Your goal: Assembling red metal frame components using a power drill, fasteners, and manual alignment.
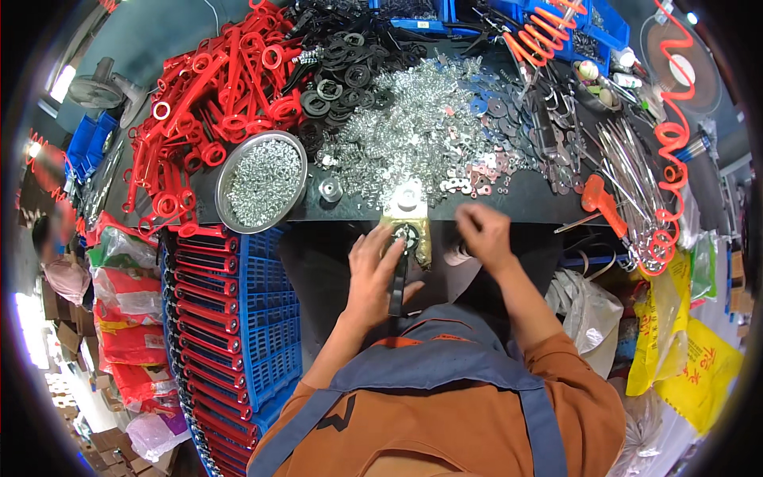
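Observation:
My left hand point(372, 269) is at the front edge of the bench, its fingers round a black ratchet-like handle point(396, 292) whose round head has small metal parts in it. The head rests against a yellowish fixture block point(424, 245), topped by a pale plate with a round piece point(409, 195). To the right, my right hand point(486, 235) hovers just off the bench edge, apart from the handle. Its fingers are curled together, and whatever they may hold is too small to make out.
Ahead spreads a heap of small clear and silver parts point(397, 119), with black rings point(350, 75) and red handles point(238, 79) to its left. A metal bowl of small parts point(266, 181) stands nearer. An orange-handled tool point(600, 203) lies right, by a coiled orange hose point(671, 159). Blue crates point(270, 318) stand lower left.

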